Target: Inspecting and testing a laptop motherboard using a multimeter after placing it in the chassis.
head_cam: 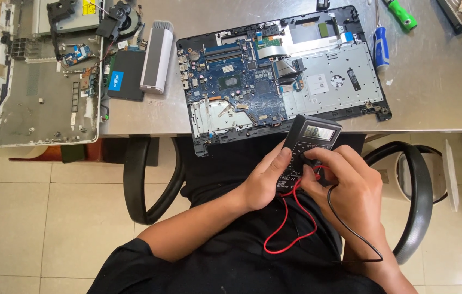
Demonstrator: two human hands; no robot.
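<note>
A: Closest in, down on the lap, the red lead [288,226] and the black lead [350,231] loop loosely below both hands, running up toward the meter's lower end.

B: And the hands themselves?

A: The left hand [266,185] is closed round the left edge of the black multimeter [307,147], thumb laid on its face, which looks like it's there to steady the body. The right hand [345,188] is curled over the lower right part, fingertips pinched at the dial area, so it grips the meter too; the exact thing under those fingertips is hidden.

B: Which way is the meter lying?

A: Its long axis runs away from the person, tilted a little rightward. The display end points off toward the desk [438,87], the lead end points back at the body. The screen faces up at the camera, likely so it can be read.

B: Beyond the hands?

A: Just past the meter's top end, touching or nearly so, an opened laptop base [318,81] lies flat with its blue circuit board [231,76] exposed. Further right of the right hand, a blue screwdriver [381,46] and a green one [403,16]. Far left of the left hand, a grey battery pack [157,57], a black drive [126,76] and a stripped white case [35,103].
</note>
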